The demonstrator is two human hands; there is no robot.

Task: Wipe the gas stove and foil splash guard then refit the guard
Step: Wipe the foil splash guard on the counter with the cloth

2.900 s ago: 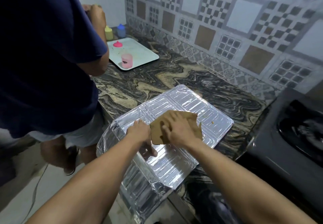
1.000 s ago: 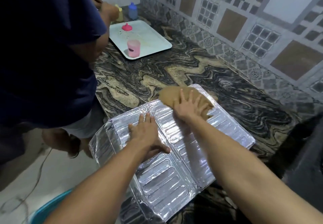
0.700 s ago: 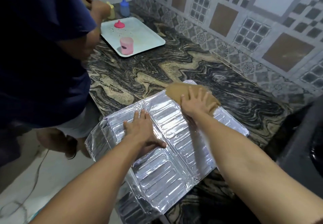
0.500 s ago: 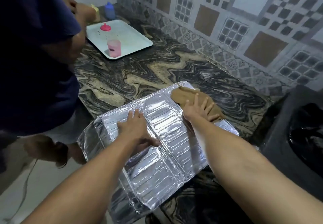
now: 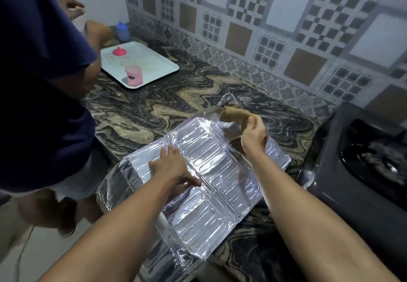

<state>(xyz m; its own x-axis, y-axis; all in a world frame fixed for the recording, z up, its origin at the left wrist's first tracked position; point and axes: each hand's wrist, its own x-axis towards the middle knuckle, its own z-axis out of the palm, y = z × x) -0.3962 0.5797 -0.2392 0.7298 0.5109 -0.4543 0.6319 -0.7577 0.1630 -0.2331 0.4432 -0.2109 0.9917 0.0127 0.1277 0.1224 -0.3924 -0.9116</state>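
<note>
- The ribbed silver foil splash guard lies unfolded and mostly flat on the swirled black-and-tan marble counter; its near-left panel hangs past the counter's front edge, bent downward.
- The left hand rests palm down on the guard near the crease between two panels, fingers straight and together, pressing the foil to the counter.
- The right hand is raised over the guard's far corner, fingers curled round a bunched tan cleaning cloth; the cloth trails from the fingers toward the corner, which curls up a little beside it.
- Right of the right hand, just beyond the guard's right edge, sits the black gas stove, its rounded corner close to the foil.
- Beyond both hands a broad strip of bare counter runs up to the patterned tiled wall.
- Far beyond the left hand a pale rectangular tray sits on the counter, well apart from the guard, holding a pink plastic cup and a pink lid; a blue-capped bottle stands behind it.
- Left of the left hand another person in a dark blue shirt stands against the counter's front edge, close to the guard's overhanging panel.
</note>
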